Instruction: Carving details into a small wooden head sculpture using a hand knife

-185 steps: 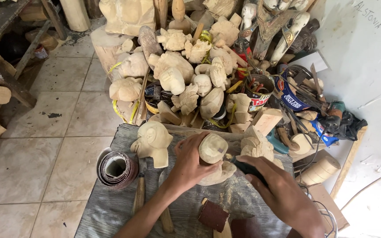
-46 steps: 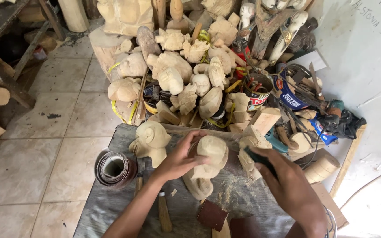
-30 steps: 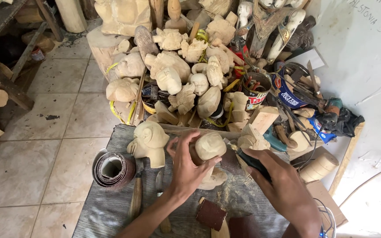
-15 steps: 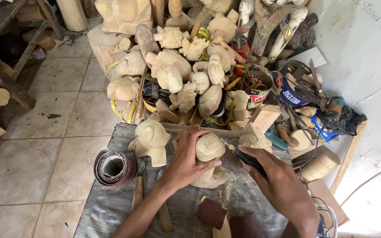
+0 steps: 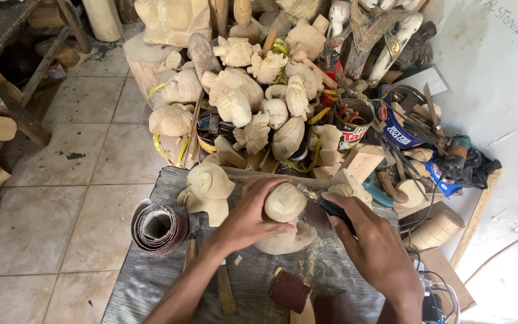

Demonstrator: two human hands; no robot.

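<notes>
Left hand (image 5: 253, 215) wraps a pale wooden carving (image 5: 284, 217) near the counter's (image 5: 151, 276) far edge; right hand (image 5: 374, 240) grips a dark-handled tool (image 5: 331, 207). The wood looks stiff and solid, best gripped around its rounded top.

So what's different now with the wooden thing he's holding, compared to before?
The pale wooden carving has been turned in the left hand: a second and a half ago its broad curved side faced up, now a smaller rounded end does. The right hand still grips the dark-handled tool against it. The sandpaper roll and carved head stayed put.
</notes>
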